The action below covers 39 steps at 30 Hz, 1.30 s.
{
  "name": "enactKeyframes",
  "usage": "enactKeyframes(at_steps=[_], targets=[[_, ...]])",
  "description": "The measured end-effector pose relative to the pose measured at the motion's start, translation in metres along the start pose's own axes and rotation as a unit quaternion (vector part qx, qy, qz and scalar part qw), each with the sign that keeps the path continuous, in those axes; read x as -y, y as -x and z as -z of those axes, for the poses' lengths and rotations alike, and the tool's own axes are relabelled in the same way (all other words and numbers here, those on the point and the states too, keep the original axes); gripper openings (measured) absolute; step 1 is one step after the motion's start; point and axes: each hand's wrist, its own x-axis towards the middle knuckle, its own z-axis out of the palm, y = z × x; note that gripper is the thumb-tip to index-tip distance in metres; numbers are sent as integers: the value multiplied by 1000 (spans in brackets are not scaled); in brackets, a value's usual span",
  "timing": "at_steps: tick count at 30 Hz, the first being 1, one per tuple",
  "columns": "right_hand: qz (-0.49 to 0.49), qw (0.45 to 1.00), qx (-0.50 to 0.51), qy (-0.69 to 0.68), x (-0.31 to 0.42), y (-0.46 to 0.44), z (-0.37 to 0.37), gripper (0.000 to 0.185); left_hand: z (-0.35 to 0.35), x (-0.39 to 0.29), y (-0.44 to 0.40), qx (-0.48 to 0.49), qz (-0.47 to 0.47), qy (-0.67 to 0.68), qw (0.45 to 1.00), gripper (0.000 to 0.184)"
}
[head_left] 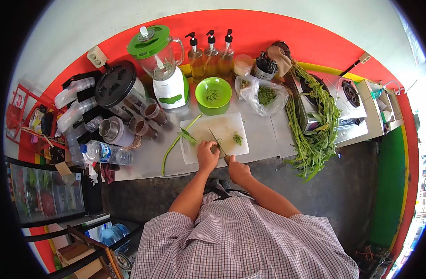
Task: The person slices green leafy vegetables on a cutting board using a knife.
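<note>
A white cutting board (192,154) lies on the metal counter in front of me. My right hand (239,172) grips a knife (218,141) by its handle, with the blade pointing away over the board. Close against the left side of the blade is my left hand (207,156), its fingers curled together; what they hold is too small to make out. Right of the blade sits a small heap of chopped greens (237,138). A long green stem (172,149) with leaves (188,136) crosses the board's left edge. Behind the board stands a green bowl (213,109) with some cut greens inside.
Bundled leafy stalks (322,135) drape over the stove (350,104) on the right. A plastic bag (274,108) holds chopped greens. A blender (169,88), pump bottles (211,58), cups of dark drink (142,128) and a water bottle (108,154) stand at the back and left.
</note>
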Motion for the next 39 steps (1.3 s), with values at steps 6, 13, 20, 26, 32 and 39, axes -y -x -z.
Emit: enactKeyframes(at_steps=[6,13,20,26,32,39], targets=[[-19,1000,8,-8,7,16,0,54,2,-3,0,1,6,-2,1000,21],[-4,999,-33,32,6,2,-1,33,0,-1,2,-2,-2,-4,1000,22],[-10,999,-17,28,11,19,-7,33,-3,5,4,-9,-15,-11,1000,18],[-16,1000,-11,-12,10,4,2,49,-2,3,5,-23,-29,-10,999,15],[-18,1000,-10,-6,11,12,-5,45,4,0,6,-20,-49,-7,999,16],[19,997,-67,22,9,1,-8,36,2,8,8,-6,-52,0,999,18]])
